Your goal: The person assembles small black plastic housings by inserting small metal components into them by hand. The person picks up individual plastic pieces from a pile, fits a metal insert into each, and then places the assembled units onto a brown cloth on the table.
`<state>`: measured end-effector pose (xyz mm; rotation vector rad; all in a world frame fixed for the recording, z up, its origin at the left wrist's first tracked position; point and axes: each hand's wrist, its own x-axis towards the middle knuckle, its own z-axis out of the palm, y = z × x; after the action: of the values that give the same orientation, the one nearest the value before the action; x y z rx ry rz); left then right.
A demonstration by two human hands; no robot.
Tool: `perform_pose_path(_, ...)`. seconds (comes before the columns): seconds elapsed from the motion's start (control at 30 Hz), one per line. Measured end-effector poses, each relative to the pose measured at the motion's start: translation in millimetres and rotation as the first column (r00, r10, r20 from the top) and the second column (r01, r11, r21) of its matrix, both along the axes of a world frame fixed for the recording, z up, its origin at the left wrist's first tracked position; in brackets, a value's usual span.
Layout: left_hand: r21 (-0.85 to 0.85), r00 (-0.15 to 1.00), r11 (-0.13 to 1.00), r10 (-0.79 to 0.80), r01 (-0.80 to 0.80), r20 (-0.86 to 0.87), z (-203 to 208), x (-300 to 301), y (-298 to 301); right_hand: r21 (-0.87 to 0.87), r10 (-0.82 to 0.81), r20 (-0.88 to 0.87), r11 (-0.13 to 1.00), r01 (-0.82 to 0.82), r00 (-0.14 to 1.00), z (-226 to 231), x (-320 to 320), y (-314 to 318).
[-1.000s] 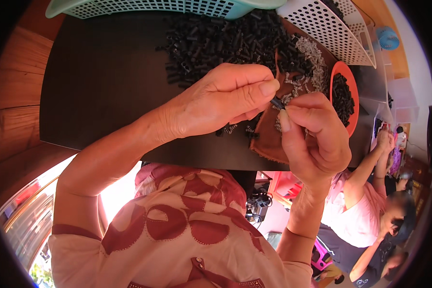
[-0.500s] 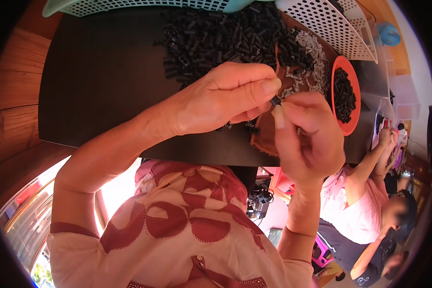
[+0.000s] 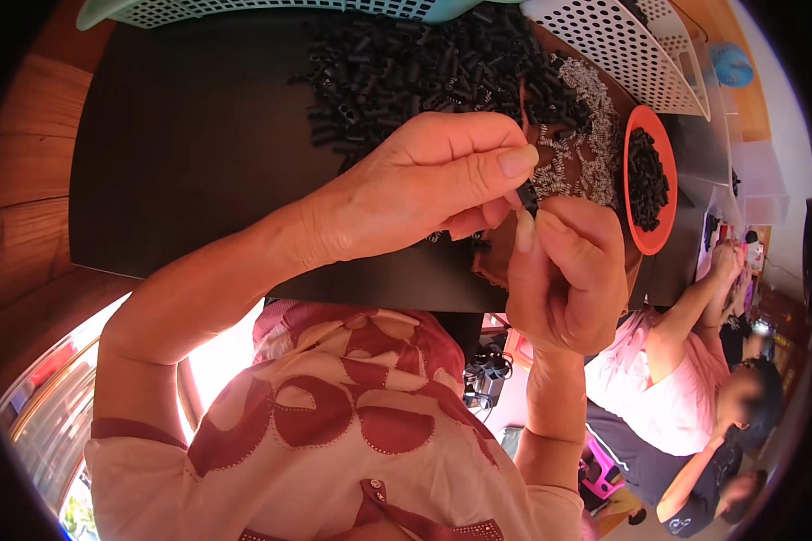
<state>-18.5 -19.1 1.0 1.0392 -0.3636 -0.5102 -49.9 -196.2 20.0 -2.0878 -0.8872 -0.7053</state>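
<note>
While the left hand point(image 3: 433, 180) pinched a small black tube point(image 3: 527, 196) by its upper end, the right hand point(image 3: 570, 270) pinched, as far as could be seen, its lower end. It hung over dark surface point(image 3: 198, 135), near heaped black tubes point(image 3: 406, 72) and springs point(image 3: 591, 90).

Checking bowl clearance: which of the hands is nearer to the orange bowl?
Right. In the head view, the right hand is below and left of the orange bowl, with a visible gap; the left hand is farther left.
</note>
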Motion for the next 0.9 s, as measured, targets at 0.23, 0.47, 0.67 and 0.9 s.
perform_pose_path(0.23, 0.092, 0.987, 0.996, -0.005, -0.01, 0.162, 0.6, 0.4, 2.3, 0.157, 0.038, -0.228, 0.988, -0.002, 0.973, 3.0, -2.1, -6.3)
perform_pose_path(0.47, 0.089, 0.988, 0.996, -0.001, -0.013, 0.157, -2.3, -0.9, -0.4, 0.007, -0.019, -0.159, 1.0, 0.021, 0.987, 6.0, -4.8, -7.4)
perform_pose_path(0.67, 0.096, 0.991, 0.995, -0.034, 0.021, 0.129, -1.4, 0.0, -0.3, -0.064, -0.09, -0.031, 0.994, 0.088, 0.995, 2.2, -6.5, -5.7)
perform_pose_path(0.9, 0.016, 0.996, 0.997, -0.07, 0.069, 0.059, -1.3, 1.1, -1.4, 0.159, 0.061, -0.348, 0.987, -0.005, 0.936, 8.0, 3.3, -12.5)
